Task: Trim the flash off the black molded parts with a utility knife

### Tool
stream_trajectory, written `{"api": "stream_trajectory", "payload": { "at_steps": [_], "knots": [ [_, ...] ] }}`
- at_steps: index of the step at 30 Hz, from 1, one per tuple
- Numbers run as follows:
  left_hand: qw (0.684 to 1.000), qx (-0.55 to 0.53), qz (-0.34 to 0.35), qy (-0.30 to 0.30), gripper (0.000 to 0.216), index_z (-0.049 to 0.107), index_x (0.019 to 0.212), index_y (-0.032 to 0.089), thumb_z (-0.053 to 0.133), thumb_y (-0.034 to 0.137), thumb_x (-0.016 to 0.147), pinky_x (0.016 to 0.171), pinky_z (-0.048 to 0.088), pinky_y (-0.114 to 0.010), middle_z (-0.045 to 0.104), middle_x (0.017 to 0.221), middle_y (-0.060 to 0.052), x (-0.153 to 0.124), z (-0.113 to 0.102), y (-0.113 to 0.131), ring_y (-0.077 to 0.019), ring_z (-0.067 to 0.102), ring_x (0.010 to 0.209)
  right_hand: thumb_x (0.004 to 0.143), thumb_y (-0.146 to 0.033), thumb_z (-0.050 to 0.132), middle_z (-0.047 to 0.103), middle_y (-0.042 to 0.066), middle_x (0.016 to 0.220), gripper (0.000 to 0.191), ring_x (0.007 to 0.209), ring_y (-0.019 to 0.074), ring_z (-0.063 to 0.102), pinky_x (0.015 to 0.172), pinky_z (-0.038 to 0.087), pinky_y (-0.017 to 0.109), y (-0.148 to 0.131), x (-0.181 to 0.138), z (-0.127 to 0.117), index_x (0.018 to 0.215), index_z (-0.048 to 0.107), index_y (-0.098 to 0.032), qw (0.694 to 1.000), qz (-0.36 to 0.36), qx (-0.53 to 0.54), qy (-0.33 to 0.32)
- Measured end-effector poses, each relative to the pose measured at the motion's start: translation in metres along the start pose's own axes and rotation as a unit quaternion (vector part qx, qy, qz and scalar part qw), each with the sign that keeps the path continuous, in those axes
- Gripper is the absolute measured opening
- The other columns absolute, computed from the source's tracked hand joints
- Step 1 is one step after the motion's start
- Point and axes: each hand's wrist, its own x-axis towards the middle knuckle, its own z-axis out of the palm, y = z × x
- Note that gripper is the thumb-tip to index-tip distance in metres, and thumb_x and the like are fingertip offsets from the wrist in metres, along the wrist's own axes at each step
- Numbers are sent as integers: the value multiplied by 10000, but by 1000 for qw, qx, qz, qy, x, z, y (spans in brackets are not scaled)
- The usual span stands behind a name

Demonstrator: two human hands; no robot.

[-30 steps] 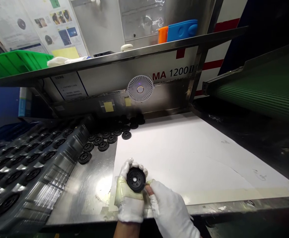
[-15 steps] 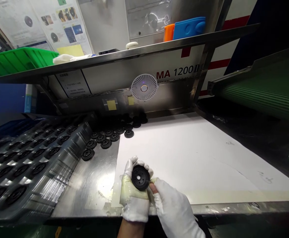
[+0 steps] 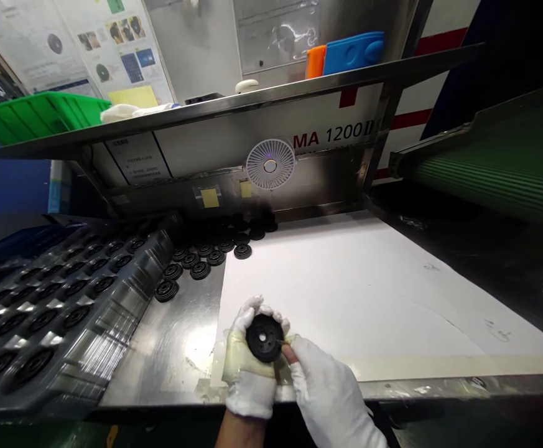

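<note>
My left hand, in a white glove with a yellowish patch, holds a black wheel-like disc with its fingers curled around the far rim. The disc is tilted towards me and shows a centre hole with smaller holes around it. At its right rim is my right hand, also gloved, with a bare thumb tip showing. Its thumb and fingers are pinched together there; whatever lies between them is too small to make out. Several similar black discs lie on the metal table to the left, some stacked behind.
White paper covers much of the metal table. Stacked clear trays holding black discs stand at left. A small fan sits below the shelf, which carries a green bin. A green ribbed surface is at right.
The disc has turned or tilted very slightly in my left hand, which has shifted a little left. My right hand stays at the disc's rim.
</note>
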Motion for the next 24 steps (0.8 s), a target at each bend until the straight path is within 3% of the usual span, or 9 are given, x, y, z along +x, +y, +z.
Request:
{"api": "stream_trajectory", "payload": {
  "at_steps": [4,8,12,17,24],
  "knots": [
    [997,-48,17,54,29,568,705,173,589,161,722,585,486,-264,546,597,10,7,5,-3,-119,547,569,916,-366,290,609,-17,620,292,502,172,549,458,308,280,-4,-3,8,756,505,-251,1000,-15,-19,15],
    [997,-19,72,30,162,605,837,185,567,106,701,725,501,-316,610,712,-18,3,7,-1,-145,601,699,919,-376,267,591,-23,596,316,499,178,550,456,312,286,-8,-4,10,730,489,-255,999,-24,-21,7],
    [999,42,-15,-13,286,598,988,141,528,192,715,759,485,-455,635,853,-121,-5,5,6,-275,607,860,916,-341,275,607,-12,669,280,570,185,571,496,353,284,-5,-3,4,795,513,-257,1000,-12,8,-17],
    [1000,3,-15,-3,84,602,786,153,557,160,716,640,492,-319,577,650,-30,-1,4,4,-166,579,637,904,-343,297,610,-4,655,268,553,183,569,481,357,278,-1,-3,2,794,522,-249,1000,3,11,2],
    [998,-43,5,47,6,585,736,159,580,157,739,612,486,-269,555,634,0,7,6,0,-122,546,605,918,-349,275,610,-18,617,325,484,163,552,438,324,273,-9,-4,11,698,493,-251,999,-37,0,17]
  ]
}}
